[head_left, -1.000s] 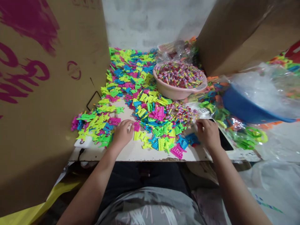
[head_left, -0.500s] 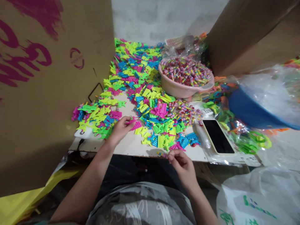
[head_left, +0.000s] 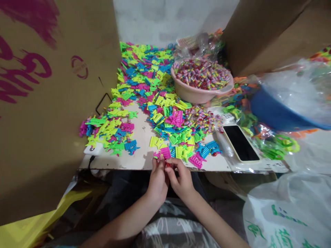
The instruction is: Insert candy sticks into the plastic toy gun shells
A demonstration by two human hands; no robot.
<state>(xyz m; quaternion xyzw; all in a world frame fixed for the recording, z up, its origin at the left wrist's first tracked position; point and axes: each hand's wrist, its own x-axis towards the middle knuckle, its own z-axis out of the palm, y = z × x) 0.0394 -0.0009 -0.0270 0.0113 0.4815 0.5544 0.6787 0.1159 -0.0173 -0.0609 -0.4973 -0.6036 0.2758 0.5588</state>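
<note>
At the front edge of the table my two hands meet. My left hand (head_left: 158, 181) is closed on a pink comb-like plastic piece (head_left: 165, 152) with ribs, which sticks out past the fingertips. Against it, my right hand (head_left: 181, 178) pinches a small piece with red on it (head_left: 168, 164), mostly hidden by the fingers. Just beyond the hands lies a heap of similar yellow, green, blue and pink plastic pieces (head_left: 183, 152). A smaller pile of them (head_left: 108, 129) lies to the left, with a blue piece (head_left: 131, 146) at its near edge.
A pink basin (head_left: 195, 94) full of small colourful pieces stands at the back, with more loose small pieces (head_left: 201, 119) before it. To the right are a phone (head_left: 241, 143), a blue basin (head_left: 279, 112) and plastic bags (head_left: 289, 210). A large cardboard box (head_left: 59, 113) walls off the left.
My left hand has moved right and nearer to me with the pink piece. My right hand has come left with its small piece, and the hands now meet.
</note>
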